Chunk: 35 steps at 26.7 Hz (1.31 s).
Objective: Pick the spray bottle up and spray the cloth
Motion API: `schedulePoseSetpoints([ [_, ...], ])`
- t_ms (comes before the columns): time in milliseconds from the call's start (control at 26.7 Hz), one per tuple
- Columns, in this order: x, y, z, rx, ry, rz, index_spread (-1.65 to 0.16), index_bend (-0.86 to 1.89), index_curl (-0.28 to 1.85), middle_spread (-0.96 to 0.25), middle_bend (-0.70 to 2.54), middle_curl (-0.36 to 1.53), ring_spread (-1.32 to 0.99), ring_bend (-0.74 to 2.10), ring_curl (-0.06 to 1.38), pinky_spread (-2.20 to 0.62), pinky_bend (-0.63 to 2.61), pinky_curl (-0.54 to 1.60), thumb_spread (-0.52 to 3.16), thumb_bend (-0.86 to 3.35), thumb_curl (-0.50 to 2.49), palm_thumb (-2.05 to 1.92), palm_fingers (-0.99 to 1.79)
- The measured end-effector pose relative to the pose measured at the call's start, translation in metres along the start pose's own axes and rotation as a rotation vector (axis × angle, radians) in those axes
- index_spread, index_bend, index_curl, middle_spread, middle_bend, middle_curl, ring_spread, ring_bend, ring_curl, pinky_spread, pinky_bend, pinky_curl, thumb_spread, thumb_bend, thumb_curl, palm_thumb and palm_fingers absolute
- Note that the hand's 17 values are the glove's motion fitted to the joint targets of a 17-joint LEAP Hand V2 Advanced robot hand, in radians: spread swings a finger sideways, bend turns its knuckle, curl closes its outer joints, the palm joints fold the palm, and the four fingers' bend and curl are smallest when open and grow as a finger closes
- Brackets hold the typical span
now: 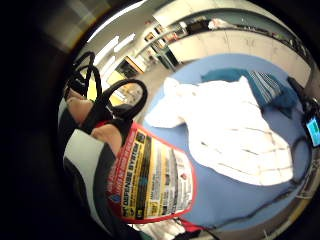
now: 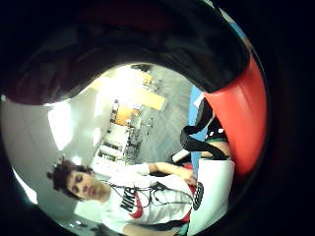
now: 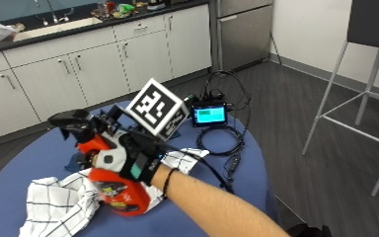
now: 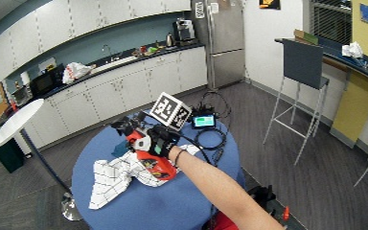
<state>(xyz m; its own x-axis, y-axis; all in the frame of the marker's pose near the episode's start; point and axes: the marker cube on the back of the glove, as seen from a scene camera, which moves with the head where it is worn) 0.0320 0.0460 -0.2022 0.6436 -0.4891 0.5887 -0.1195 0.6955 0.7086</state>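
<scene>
White kitchen cabinets stand behind the round blue table (image 3: 255, 163) where I'm working. My right hand (image 3: 133, 163) has its fingers curled round the spray bottle (image 3: 120, 190), holding it tilted just above the cloth (image 3: 55, 205). Pickup looks done; next I must aim the black nozzle (image 3: 71, 121) down at the cloth and squeeze. It's a red bottle with a crowded printed label.

The right hand (image 3: 129, 163) is raised above the surface (image 3: 242, 163), its gloved fingers curled round the bottle (image 3: 114, 190) with the back of the hand turned upward. The bare forearm (image 3: 215, 205) reaches in from the near edge, angled up toward the hand, with a dark band at the wrist.
</scene>
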Motion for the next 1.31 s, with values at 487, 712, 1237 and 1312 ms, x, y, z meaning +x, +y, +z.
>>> schedulePoseSetpoints([
  [487, -0.024, 0.026, 0.172, -0.065, -0.197, -0.169, -0.18, 0.09, 0.25, -0.10, 0.49, 0.47, -0.10, 0.57, 0.40, 0.06, 0.45, 0.33, 0.81, -0.02, 0.65, 0.97, 1.13],
  [712, -0.026, 0.021, 0.180, -0.042, -0.229, -0.199, -0.19, 0.09, 0.24, -0.10, 0.49, 0.47, -0.11, 0.57, 0.40, 0.05, 0.45, 0.34, 0.82, -0.02, 0.65, 0.97, 1.13],
  [1237, -0.001, 0.049, 0.164, -0.102, -0.322, -0.210, -0.29, 0.06, 0.21, -0.11, 0.39, 0.44, -0.10, 0.51, 0.40, 0.07, 0.52, 0.37, 0.94, -0.03, 0.61, 0.92, 0.81],
  [1312, 0.016, 0.062, 0.142, -0.082, -0.260, -0.214, -0.30, 0.07, 0.21, -0.11, 0.38, 0.44, -0.10, 0.49, 0.40, 0.08, 0.53, 0.37, 0.96, -0.03, 0.60, 0.91, 0.79],
])
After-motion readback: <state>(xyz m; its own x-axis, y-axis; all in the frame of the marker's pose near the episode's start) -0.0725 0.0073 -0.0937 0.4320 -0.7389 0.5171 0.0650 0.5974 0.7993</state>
